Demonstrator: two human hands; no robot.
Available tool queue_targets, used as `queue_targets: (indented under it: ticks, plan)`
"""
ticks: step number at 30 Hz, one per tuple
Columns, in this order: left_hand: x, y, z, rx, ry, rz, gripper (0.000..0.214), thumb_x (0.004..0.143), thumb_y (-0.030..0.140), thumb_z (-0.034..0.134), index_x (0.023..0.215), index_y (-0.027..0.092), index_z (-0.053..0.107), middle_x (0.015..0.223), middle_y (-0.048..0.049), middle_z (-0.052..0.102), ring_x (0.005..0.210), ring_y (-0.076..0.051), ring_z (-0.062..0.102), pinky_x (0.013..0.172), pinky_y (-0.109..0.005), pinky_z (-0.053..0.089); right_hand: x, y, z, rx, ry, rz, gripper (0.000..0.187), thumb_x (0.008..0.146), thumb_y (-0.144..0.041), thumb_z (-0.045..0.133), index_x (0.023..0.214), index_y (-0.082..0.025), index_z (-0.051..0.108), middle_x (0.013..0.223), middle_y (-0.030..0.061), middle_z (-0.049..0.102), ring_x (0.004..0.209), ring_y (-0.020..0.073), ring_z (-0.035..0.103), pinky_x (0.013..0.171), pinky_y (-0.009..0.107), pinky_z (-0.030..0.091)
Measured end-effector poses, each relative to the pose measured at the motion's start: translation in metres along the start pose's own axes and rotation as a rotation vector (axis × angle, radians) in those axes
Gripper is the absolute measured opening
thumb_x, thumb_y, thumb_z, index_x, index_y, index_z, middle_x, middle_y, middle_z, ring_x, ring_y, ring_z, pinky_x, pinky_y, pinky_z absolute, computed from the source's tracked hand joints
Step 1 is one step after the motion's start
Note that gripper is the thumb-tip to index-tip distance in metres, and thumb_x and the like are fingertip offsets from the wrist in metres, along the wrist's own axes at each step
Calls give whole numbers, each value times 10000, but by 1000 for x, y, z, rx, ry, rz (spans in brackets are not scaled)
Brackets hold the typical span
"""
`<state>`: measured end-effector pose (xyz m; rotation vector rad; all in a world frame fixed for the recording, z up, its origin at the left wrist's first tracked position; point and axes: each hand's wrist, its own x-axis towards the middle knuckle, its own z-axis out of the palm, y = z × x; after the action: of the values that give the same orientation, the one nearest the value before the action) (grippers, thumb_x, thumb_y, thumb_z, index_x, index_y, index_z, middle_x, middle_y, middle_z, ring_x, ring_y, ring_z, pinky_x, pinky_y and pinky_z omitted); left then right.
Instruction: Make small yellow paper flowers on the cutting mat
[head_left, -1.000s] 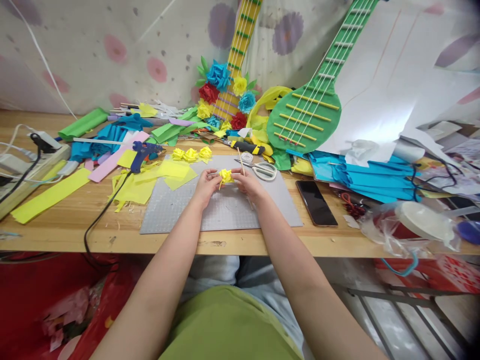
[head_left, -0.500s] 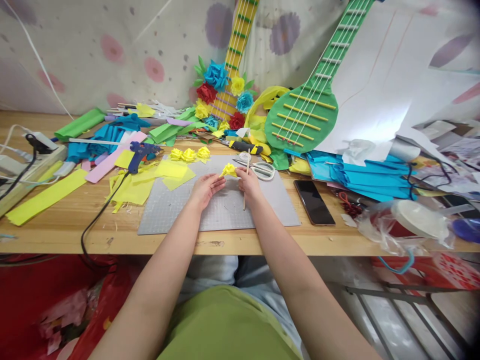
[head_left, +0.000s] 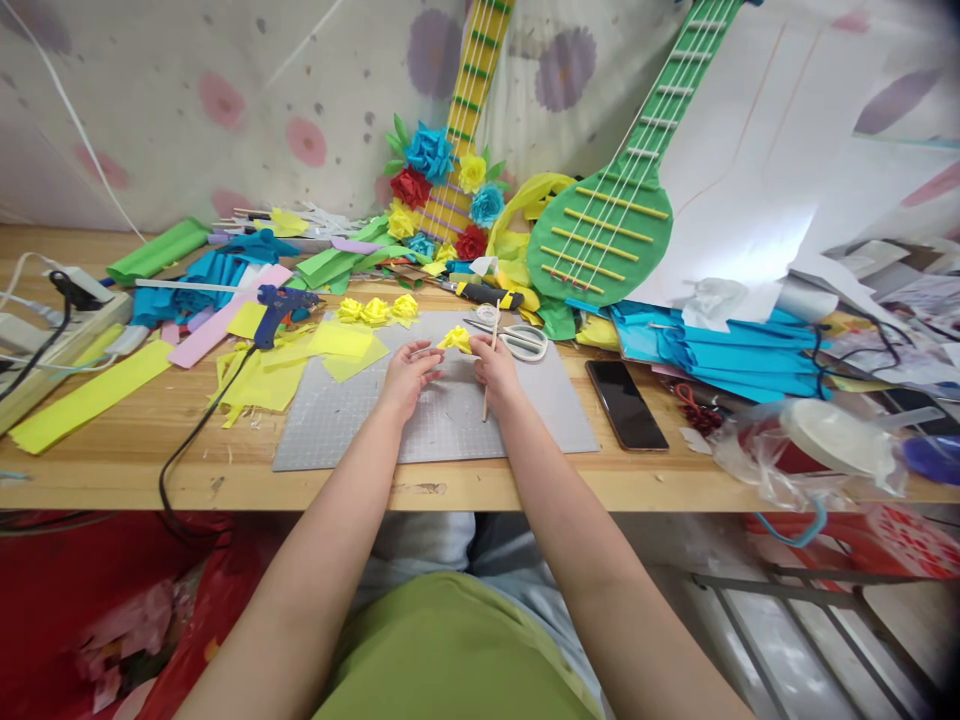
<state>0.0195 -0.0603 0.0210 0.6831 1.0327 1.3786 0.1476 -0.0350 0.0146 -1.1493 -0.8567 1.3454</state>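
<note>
A small yellow crepe-paper flower is held up over the grey cutting mat. My right hand is closed on a thin wooden stick, with its fingertips at the flower's right edge. My left hand has its fingers apart, the tips at the flower's left edge; whether they press on it is hard to see. Behind the hands lie white-handled scissors. Several finished yellow paper flowers rest at the mat's back edge, near yellow paper squares.
A blue glue gun lies left, its black cord hanging over the table edge. The phone is right of the mat. Blue folded paper, a plastic-wrapped tub, a utility knife and a green paper instrument stand around.
My left fingers have spread a little and eased off the flower's left edge. My right hand keeps the stick in nearly the same place. The camera view has shifted slightly.
</note>
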Motion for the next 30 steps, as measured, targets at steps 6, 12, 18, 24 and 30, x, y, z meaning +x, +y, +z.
queue_targets:
  ticks: [6,12,18,24,30]
  plan:
    - [-2,-3,7,11,41,28,336,544,84,650,837,138,493,752,-27,628,702,-120,601,602,-241,465,-8,0,4,-10,-24,-19,244,626,-329,580,788,-193,458,545,-85,459,313,5,215,323,179,122]
    - [-5,-5,11,26,113,74,326,557,84,635,845,138,491,737,-26,634,704,-127,605,574,-236,471,-10,1,5,-7,-7,-12,242,632,-337,582,781,-200,451,525,-92,446,312,7,206,321,177,120]
    - [-9,-9,15,96,63,115,353,579,112,627,905,156,499,811,-39,656,771,-143,611,553,-217,471,-8,3,2,-1,50,-18,232,633,-309,584,792,-201,454,538,-87,450,321,9,216,323,177,129]
    - [-7,-12,13,107,114,146,324,589,127,621,894,154,512,854,-57,654,836,-156,608,562,-212,477,-9,2,3,-6,67,-17,211,643,-292,574,793,-203,456,540,-86,440,326,13,216,328,180,135]
    - [-9,-10,13,68,91,118,349,582,137,636,913,143,524,881,-75,654,821,-163,611,545,-216,473,-8,4,3,-16,71,-42,186,653,-286,555,784,-205,449,492,-98,382,323,21,217,332,180,140]
